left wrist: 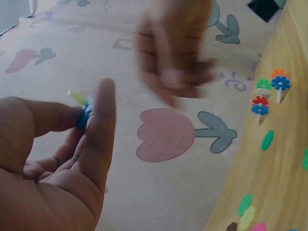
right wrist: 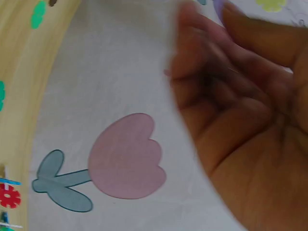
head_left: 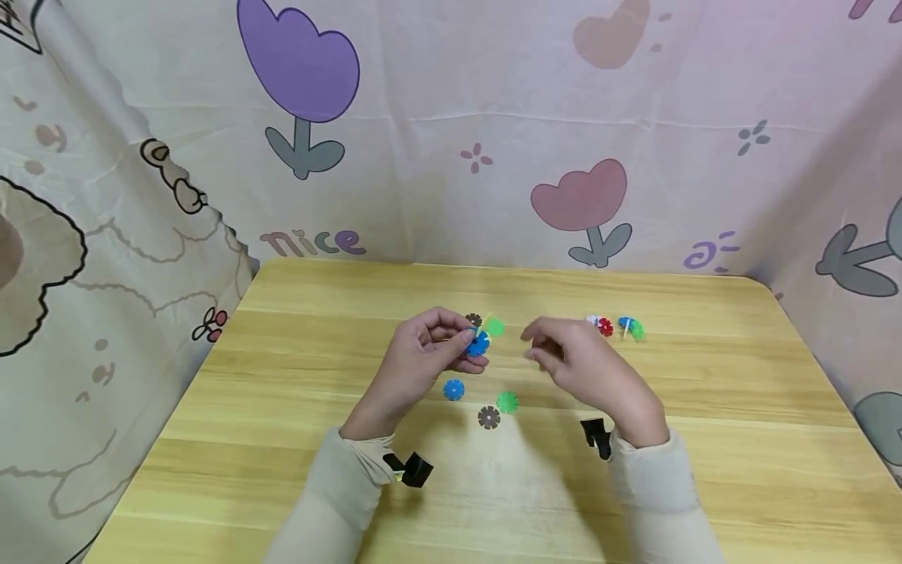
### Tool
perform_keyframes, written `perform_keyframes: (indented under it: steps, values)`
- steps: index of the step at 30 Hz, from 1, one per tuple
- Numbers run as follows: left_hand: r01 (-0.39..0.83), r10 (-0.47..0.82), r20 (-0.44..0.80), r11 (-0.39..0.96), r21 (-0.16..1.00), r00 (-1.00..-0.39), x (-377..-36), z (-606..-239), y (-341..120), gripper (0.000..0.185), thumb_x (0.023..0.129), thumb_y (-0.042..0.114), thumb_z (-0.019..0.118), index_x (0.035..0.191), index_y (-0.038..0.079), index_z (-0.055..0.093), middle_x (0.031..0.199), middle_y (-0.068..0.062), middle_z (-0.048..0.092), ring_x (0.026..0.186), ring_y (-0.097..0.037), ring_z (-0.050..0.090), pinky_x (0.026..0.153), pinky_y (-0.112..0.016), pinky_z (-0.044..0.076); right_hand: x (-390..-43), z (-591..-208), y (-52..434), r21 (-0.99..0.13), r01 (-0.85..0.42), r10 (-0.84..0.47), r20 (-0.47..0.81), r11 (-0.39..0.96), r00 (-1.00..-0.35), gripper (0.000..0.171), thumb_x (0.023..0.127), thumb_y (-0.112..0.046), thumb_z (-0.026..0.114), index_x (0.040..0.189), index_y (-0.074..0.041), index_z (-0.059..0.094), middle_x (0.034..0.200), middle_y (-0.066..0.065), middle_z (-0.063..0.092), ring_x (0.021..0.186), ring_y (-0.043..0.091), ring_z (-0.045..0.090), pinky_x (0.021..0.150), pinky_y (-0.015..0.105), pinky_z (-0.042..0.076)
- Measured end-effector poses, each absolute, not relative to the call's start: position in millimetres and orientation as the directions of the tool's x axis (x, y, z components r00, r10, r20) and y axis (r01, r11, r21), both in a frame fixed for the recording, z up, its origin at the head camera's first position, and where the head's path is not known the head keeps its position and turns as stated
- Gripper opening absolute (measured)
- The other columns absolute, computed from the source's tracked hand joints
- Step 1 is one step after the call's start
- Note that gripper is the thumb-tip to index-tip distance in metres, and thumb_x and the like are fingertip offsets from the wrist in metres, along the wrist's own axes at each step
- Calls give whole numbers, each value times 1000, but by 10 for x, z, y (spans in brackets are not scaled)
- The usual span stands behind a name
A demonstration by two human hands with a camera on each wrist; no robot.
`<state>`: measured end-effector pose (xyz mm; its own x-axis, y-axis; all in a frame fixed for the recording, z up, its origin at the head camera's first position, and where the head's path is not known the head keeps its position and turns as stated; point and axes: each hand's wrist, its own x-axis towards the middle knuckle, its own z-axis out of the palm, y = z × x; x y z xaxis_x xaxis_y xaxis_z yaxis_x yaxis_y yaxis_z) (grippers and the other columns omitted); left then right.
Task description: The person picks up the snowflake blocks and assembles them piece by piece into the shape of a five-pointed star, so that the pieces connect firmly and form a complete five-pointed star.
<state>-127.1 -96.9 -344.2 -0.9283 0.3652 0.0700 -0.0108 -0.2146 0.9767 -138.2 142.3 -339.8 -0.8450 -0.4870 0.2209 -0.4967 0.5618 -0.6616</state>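
- Pinching of a blue disc (head_left: 478, 344) is done btwn thumb & index of the L hand (head_left: 426, 348), over mid table (head_left: 296, 392).
- Yellow pc (left wrist: 77, 98) is seen poking out beside the blue disc, at the L fingertips.
- R hand (head_left: 581, 362) is held just right of it, apart; fingers loosely bent, thumb off them, blurred in wrist views.
- Nearer, flat on table: spare blue disc (head_left: 454, 389), green disc (head_left: 507, 403), brown disc (head_left: 488, 417) are spread, close tog.
- Far right, behind R hand: red-white cluster (head_left: 604, 326) & blue-green cluster (head_left: 633, 328) are set side by side.
- Patterned cloth (head_left: 437, 204) is hung along far edge.
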Motion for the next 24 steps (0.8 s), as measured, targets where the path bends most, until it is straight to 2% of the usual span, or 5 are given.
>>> perform_keyframes:
  steps: [5, 11, 14, 20, 24]
  values:
    - [-41, 377, 63, -260, 965, -924, -1273, -3423, -1027, 20, 92, 1, 62, 104, -6, 50, 98, -32, 61, 88, -41, 67, 80, -46, 55, -1462, -3613, 1367, -622, -437, -568, -15, 650, -823, 8, 88, -5, 67, 96, -6, 64, 71, -4, 61, 61, 8, 54, 59, 27, 50]
    - [-37, 386, 102, -337, 941, -917, -1304, -3397, -1040, 18, 88, -8, 62, 94, -9, 45, 96, -32, 58, 94, -45, 64, 83, -46, 53, -1503, -3683, 1258, -597, -440, -592, -73, 671, -803, 9, 87, -3, 68, 95, -4, 64, 70, -1, 59, 58, 10, 51, 58, 28, 48]
    - [-24, 365, 95, -308, 951, -926, -1327, -3385, -1053, 19, 87, -7, 65, 94, -8, 47, 97, -30, 61, 93, -44, 65, 82, -46, 54, -1501, -3697, 1161, -581, -437, -596, -104, 686, -797, 12, 84, -4, 71, 94, -7, 64, 73, -2, 58, 61, 11, 51, 59, 29, 47]
    - [0, 330, 58, -172, 985, -942, -1347, -3399, -1073, 37, 86, 4, 70, 117, 3, 51, 94, -20, 70, 85, -44, 66, 73, -44, 58, -1425, -3832, 950, -513, -441, -615, -234, 736, -753, 30, 75, -15, 82, 97, -14, 61, 80, -3, 60, 69, 12, 54, 64, 30, 47]
    - [9, 345, 65, -161, 987, -936, -1348, -3419, -1066, 45, 87, 5, 70, 128, 9, 52, 93, -21, 69, 80, -41, 67, 70, -44, 58, -1386, -3951, 872, -451, -474, -611, -230, 756, -757, 31, 72, -9, 82, 91, -14, 57, 73, -4, 56, 63, 12, 51, 59, 28, 45]
